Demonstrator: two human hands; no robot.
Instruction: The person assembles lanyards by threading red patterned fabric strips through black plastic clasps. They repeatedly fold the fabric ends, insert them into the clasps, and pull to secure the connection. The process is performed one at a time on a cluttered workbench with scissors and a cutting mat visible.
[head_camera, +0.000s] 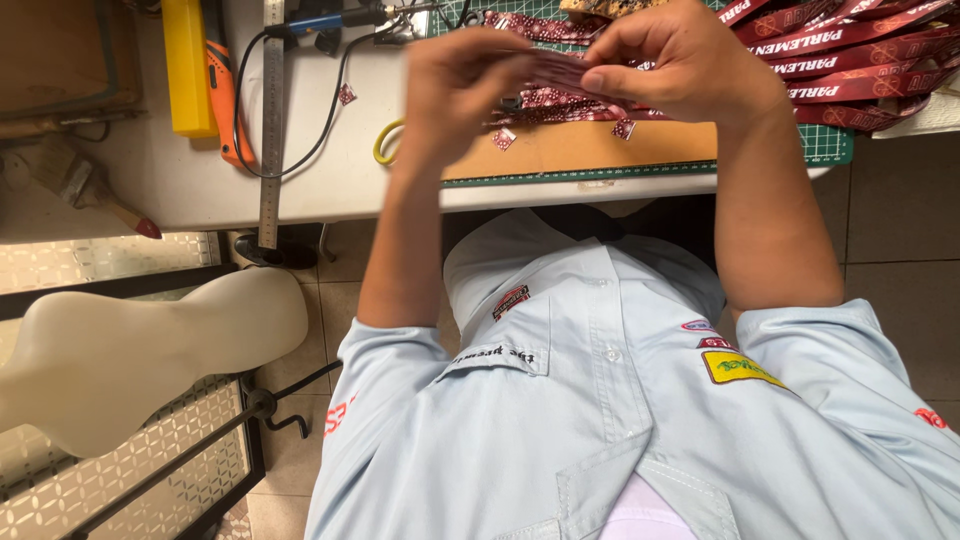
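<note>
Off to the side there's a yellow block (188, 66), a long steel ruler (271, 120), a paintbrush (85, 185) (red-tipped handle), plus 1 cream mannequin torso (130, 360) by the floor.

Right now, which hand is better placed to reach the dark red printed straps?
Probably right hand: it sits beside the dark red printed straps; left hand is farther. Both pinch a maroon strip.
</note>
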